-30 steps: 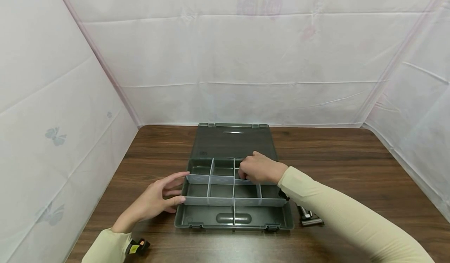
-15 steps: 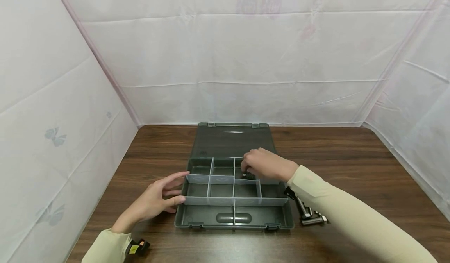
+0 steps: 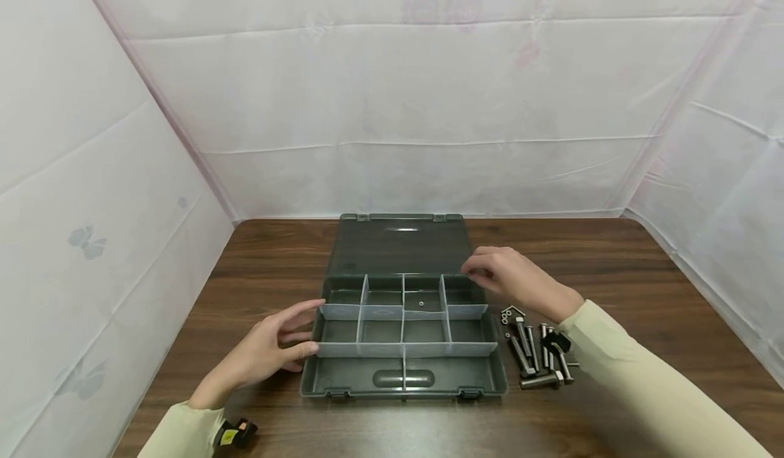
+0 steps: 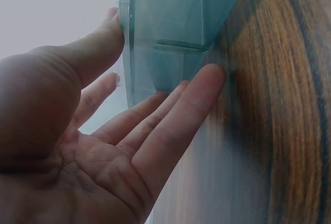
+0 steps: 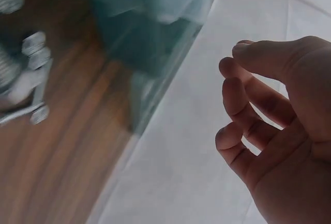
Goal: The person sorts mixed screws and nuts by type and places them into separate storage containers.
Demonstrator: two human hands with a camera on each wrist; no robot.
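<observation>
A grey plastic organizer box lies open on the wooden table, its lid flat behind it. Pale dividers split it into several compartments. One small nut lies in a back compartment. My left hand touches the box's left wall with straight fingers, thumb at the rim; the left wrist view shows the hand against the box wall. My right hand hovers over the box's back right corner, fingers loosely curled and empty, as the right wrist view shows of this hand.
A pile of steel bolts and nuts lies on the table just right of the box, and shows blurred as bolts in the right wrist view. White cloth walls close in the table on three sides. A wrist device sits on my left sleeve.
My right hand has lifted out of the back middle compartment and moved right, leaving a small nut there. The bolt pile has come into full view. The left hand has stayed put.
</observation>
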